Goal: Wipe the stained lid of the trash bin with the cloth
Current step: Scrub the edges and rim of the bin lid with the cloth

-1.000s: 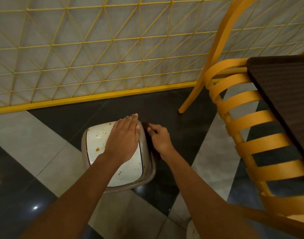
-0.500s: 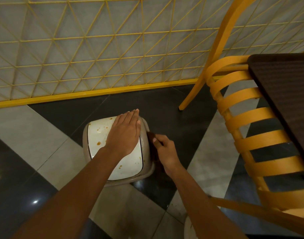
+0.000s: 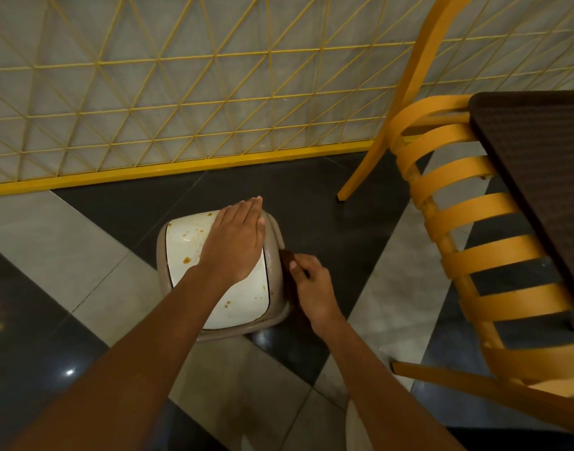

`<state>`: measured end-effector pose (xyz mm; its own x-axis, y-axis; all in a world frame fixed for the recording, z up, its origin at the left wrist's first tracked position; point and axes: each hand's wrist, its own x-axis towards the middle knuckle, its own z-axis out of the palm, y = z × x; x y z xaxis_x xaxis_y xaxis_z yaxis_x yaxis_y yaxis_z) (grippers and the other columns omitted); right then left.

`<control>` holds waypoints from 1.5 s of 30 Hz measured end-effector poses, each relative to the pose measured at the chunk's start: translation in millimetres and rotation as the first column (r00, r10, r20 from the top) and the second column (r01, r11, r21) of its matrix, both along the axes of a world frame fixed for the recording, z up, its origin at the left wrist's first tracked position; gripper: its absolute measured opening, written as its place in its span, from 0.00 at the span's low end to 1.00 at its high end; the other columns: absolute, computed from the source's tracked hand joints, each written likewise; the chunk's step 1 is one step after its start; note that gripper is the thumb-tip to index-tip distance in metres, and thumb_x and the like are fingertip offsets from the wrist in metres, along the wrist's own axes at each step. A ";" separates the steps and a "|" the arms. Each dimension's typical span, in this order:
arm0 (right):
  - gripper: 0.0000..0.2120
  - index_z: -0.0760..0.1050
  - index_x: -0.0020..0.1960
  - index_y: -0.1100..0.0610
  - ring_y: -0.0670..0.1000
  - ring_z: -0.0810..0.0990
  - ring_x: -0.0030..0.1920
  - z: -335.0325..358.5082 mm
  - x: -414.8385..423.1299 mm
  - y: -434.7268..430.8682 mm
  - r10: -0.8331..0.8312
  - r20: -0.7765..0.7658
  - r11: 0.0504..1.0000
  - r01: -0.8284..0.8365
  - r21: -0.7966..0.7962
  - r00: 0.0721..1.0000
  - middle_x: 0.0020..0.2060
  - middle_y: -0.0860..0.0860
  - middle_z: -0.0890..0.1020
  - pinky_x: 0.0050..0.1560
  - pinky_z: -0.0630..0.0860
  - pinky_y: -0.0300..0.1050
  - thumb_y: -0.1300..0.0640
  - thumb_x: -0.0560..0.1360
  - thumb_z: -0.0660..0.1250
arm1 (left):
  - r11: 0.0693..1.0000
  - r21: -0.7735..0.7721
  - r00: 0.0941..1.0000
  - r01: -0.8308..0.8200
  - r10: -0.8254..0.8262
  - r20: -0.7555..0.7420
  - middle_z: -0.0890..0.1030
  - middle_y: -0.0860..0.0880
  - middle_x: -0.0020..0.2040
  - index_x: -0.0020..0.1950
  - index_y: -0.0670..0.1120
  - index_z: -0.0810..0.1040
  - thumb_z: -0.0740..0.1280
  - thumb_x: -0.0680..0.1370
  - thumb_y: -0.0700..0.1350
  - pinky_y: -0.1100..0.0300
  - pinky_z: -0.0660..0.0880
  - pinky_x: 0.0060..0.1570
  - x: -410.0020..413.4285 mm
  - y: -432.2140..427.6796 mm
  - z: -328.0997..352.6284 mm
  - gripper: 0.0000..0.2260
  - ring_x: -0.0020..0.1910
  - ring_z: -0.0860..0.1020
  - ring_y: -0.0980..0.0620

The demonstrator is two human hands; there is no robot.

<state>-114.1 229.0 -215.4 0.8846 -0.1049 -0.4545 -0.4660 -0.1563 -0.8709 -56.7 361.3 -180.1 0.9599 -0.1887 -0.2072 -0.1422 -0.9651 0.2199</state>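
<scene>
Head camera looks down on one small beige plastic trash bin (image 3: 280, 307) that stands on the floor of dark and light grey tiles (image 3: 51, 242). Its white swing lid (image 3: 181, 249) carries several orange-brown stains; I count about six clear spots, the biggest near the left edge of the lid. Two bare hands are in the picture. The left hand (image 3: 235, 242) lies flat on the lid, palm down, with the fingers straight and together, reaching over the far rim of the bin; it grips nothing. The right hand (image 3: 311, 284) is at the right side of the bin, its fingers curled around one dark brown cloth (image 3: 287, 260), which it presses against the right rim. Most of the cloth is hidden under the hand and blends with the dark tile. On the right stands one yellow wooden chair with curved slats (image 3: 481, 222), and above it the corner of one dark brown counter (image 3: 539, 151) shows. Behind the bin runs one yellow wire fence panel with a triangle pattern (image 3: 181, 92).
</scene>
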 end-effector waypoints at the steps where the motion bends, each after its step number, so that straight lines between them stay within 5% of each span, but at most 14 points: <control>1: 0.12 0.74 0.58 0.58 0.46 0.72 0.54 1.5 10.8 0.7 0.012 -0.007 1.000 -0.012 -0.006 1.000 0.56 0.50 0.73 0.60 0.70 0.42 0.59 0.78 0.57 | 1.000 -0.002 1.000 -0.004 0.004 0.001 0.54 0.48 0.76 0.76 0.46 0.48 0.43 0.82 0.49 0.59 0.45 0.72 0.3 0.1 0.3 0.22 0.75 0.52 0.51; 4: 0.12 0.74 0.58 0.57 0.46 0.72 0.55 -0.4 16.6 4.3 -0.001 0.006 1.000 0.001 -0.021 1.000 0.56 0.49 0.73 0.62 0.69 0.43 0.59 0.78 0.57 | 1.000 0.002 1.000 -0.006 0.006 0.007 0.54 0.49 0.76 0.76 0.46 0.48 0.43 0.82 0.49 0.59 0.44 0.72 0.7 0.3 0.7 0.22 0.75 0.52 0.51; 10: 0.11 0.75 0.58 0.57 0.41 0.73 0.51 -7.2 -45.7 6.9 -0.113 0.053 0.994 0.112 0.018 0.992 0.51 0.42 0.72 0.48 0.69 0.25 0.59 0.78 0.59 | 1.000 0.000 1.000 0.005 -0.005 0.027 0.54 0.49 0.76 0.76 0.46 0.49 0.43 0.82 0.49 0.60 0.44 0.72 -1.4 1.1 -1.6 0.22 0.75 0.52 0.52; 17: 0.12 0.75 0.58 0.59 0.45 0.72 0.54 -0.7 -3.3 3.1 -0.057 0.024 0.998 0.057 -0.020 0.998 0.53 0.47 0.72 0.57 0.68 0.37 0.60 0.78 0.58 | 1.000 -0.002 1.000 0.002 -0.002 0.024 0.55 0.48 0.76 0.76 0.46 0.49 0.43 0.82 0.48 0.59 0.45 0.72 0.2 0.3 -0.2 0.22 0.75 0.53 0.51; 23: 0.12 0.74 0.60 0.58 0.42 0.71 0.54 -11.1 -62.1 14.2 -0.167 0.079 0.985 0.169 -0.022 0.983 0.54 0.45 0.72 0.49 0.68 0.22 0.59 0.77 0.59 | 1.000 0.008 1.000 0.014 -0.014 0.009 0.54 0.49 0.76 0.76 0.46 0.48 0.43 0.82 0.49 0.59 0.44 0.72 -0.8 0.9 -0.1 0.22 0.75 0.52 0.51; 28: 0.12 0.75 0.58 0.60 0.46 0.72 0.54 -7.7 -23.8 5.8 -0.109 0.025 0.993 0.110 -0.031 0.994 0.55 0.49 0.73 0.56 0.68 0.36 0.60 0.78 0.59 | 1.000 -0.003 1.000 0.014 -0.014 0.025 0.56 0.48 0.76 0.76 0.45 0.50 0.44 0.82 0.48 0.58 0.46 0.72 0.3 1.0 -0.8 0.22 0.75 0.54 0.51; 35: 0.13 0.74 0.60 0.57 0.45 0.71 0.56 -8.2 -56.0 17.1 -0.200 0.034 0.979 0.201 -0.029 0.979 0.55 0.45 0.72 0.52 0.67 0.26 0.59 0.78 0.59 | 1.000 0.004 1.000 0.014 -0.014 0.022 0.55 0.48 0.76 0.76 0.46 0.49 0.44 0.82 0.49 0.59 0.45 0.72 -1.4 1.0 -1.4 0.22 0.75 0.53 0.51; 38: 0.12 0.73 0.60 0.56 0.42 0.72 0.54 -5.8 -74.3 28.7 -0.277 0.008 0.961 0.277 0.010 0.961 0.54 0.42 0.70 0.54 0.70 0.30 0.59 0.78 0.59 | 1.000 0.005 0.999 0.016 -0.016 0.034 0.56 0.48 0.76 0.76 0.46 0.50 0.44 0.82 0.48 0.59 0.45 0.72 -1.7 1.9 -2.2 0.22 0.75 0.54 0.51; 45: 0.12 0.73 0.59 0.60 0.46 0.71 0.55 0.5 -23.0 16.5 -0.201 -0.004 0.974 0.199 -0.106 0.980 0.59 0.52 0.73 0.58 0.68 0.38 0.60 0.78 0.59 | 1.000 0.008 0.999 0.014 -0.015 0.041 0.56 0.49 0.76 0.76 0.46 0.50 0.43 0.82 0.48 0.59 0.46 0.72 0.0 0.5 -1.3 0.22 0.75 0.54 0.51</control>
